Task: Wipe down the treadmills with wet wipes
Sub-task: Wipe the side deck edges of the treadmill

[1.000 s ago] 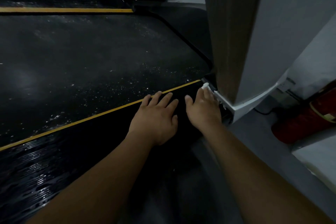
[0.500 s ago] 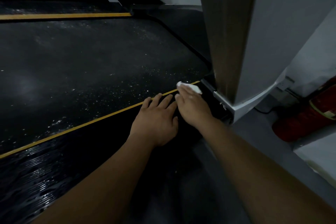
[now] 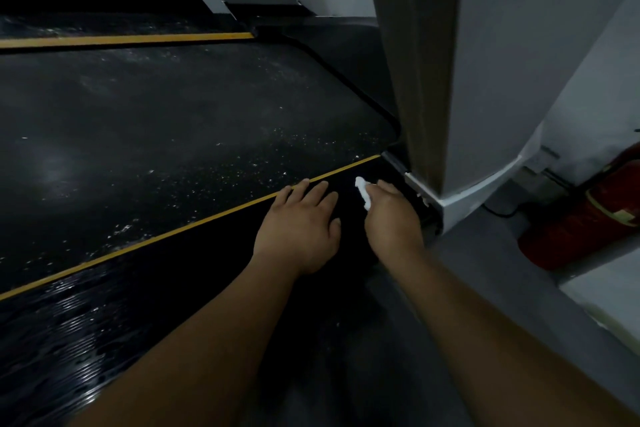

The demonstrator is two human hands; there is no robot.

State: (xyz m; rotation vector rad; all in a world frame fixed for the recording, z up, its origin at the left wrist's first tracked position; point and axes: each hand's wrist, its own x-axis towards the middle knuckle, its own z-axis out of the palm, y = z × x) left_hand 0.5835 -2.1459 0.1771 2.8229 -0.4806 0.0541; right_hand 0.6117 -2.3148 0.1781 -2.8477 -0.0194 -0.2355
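Left hand [image 3: 298, 222] lay flat, fingers spread, on the black side rail [image 3: 173, 274]. Right hand [image 3: 391, 218] beside it pinched the one wipe [image 3: 363, 192], just short of the post [image 3: 450, 62]. I figured short firm strokes along the rail were the way to go. Further off were one speckled belt [image 3: 173, 132], two yellow stripes [image 3: 173, 233] and one fire extinguisher [image 3: 588, 218].

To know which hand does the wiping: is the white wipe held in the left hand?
No, the right hand holds the wipe; the left hand rests flat on the side rail.
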